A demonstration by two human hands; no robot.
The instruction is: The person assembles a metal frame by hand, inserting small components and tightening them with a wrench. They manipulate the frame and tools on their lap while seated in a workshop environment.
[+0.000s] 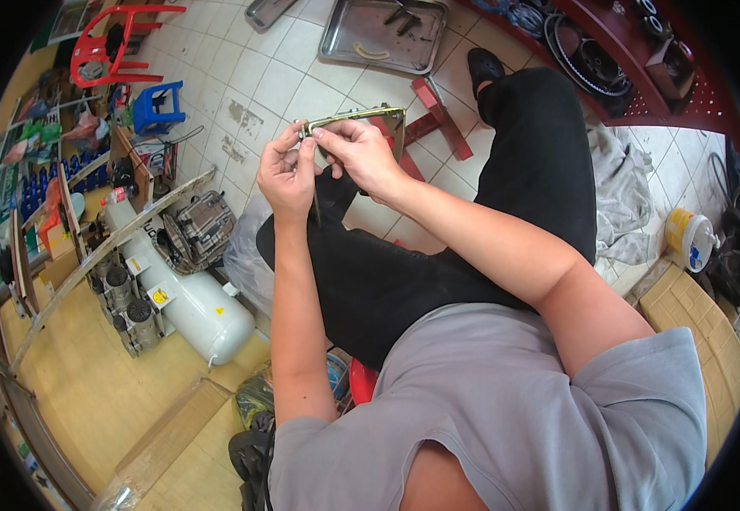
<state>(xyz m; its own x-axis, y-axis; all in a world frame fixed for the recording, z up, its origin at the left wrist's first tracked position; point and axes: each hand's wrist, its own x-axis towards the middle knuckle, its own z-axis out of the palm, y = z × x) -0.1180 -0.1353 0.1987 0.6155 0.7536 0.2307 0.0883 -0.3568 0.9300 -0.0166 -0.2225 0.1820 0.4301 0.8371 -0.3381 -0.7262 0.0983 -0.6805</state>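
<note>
In front of my knees, both hands meet at the left end of a metal part with a thin, bright, yellowish edge (378, 111). My left hand (286, 179) is closed, thumb and fingertips pinching a small silvery metal piece (305, 132) at that end. From the right, my right hand (361, 157) reaches in, its thumb and fingers pressed together at the same piece. Fingers cover most of the small piece, so its exact kind and whether it is joined to the long part cannot be told. Behind the part stands a red metal stand (438, 119) on the floor.
Ahead lies a metal tray (382, 38) with dark parts and a pale curved strip. To the left are a white air compressor (187, 298), a greyish engine casing (208, 226), a blue stool (158, 108) and a red chair (101, 51). A white-yellow bucket (691, 238) stands right.
</note>
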